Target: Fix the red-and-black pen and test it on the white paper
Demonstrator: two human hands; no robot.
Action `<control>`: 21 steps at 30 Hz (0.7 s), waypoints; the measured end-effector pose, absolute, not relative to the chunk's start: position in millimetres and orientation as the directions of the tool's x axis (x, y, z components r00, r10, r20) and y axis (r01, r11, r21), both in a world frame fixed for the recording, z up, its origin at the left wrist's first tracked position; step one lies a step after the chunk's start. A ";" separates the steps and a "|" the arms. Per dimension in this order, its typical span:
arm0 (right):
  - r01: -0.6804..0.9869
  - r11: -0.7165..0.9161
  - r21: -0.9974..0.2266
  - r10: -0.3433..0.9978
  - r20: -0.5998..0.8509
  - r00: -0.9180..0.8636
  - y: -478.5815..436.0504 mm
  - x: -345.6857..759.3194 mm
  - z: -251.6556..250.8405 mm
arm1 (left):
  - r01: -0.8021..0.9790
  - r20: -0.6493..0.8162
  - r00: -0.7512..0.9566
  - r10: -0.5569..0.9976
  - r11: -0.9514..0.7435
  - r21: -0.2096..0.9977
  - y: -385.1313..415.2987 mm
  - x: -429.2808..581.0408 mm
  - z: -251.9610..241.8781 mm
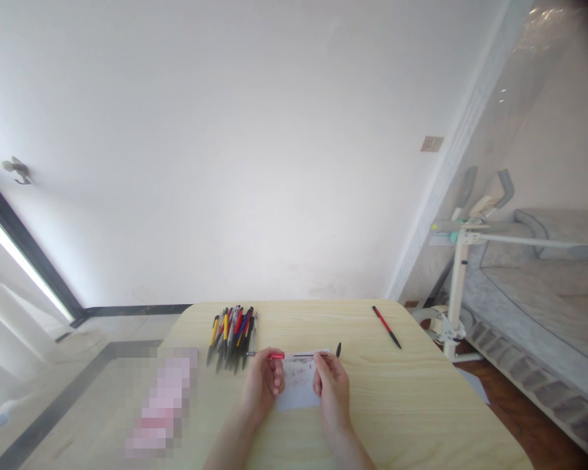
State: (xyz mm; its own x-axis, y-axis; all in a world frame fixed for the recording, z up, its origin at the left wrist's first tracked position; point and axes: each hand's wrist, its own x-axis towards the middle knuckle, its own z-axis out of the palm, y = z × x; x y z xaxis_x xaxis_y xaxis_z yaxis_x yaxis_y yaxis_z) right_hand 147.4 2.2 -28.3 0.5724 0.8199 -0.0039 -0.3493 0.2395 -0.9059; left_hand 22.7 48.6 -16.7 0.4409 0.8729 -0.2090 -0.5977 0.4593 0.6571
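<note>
Above a small sheet of white paper marked with reddish and dark scribbles, my two hands hold the parts of a pen level. My left hand is closed around a red pen barrel. A thin refill runs from that barrel to my right hand, which pinches its other end between thumb and fingers. Just past the right fingers shows a black pen part; whether it lies on the table or is held, I cannot tell.
A bunch of pens in several colours lies on the wooden table, left of the paper. One red and black pen lies alone at the right. White exercise equipment and a grey sofa stand beyond the table's right side.
</note>
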 end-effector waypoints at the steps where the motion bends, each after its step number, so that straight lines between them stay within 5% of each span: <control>1: -0.349 0.240 -0.906 0.819 -0.004 0.573 2.4 147.3 -28.5 | -0.601 -0.209 0.438 0.874 0.458 0.656 48.6 22.9 -16.5; 21: -0.332 0.240 -0.912 0.820 0.008 0.572 3.2 149.1 -27.5 | -0.582 -0.241 0.430 0.870 0.472 0.662 49.7 22.7 -15.0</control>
State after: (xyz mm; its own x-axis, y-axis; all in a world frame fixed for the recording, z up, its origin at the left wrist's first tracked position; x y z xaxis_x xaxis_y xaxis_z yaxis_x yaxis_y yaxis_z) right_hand 149.1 3.2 -27.5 0.5718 0.8204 0.0077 -0.3321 0.2400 -0.9122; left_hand 22.7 49.7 -15.0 0.4305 0.8698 -0.2412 -0.5825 0.4718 0.6619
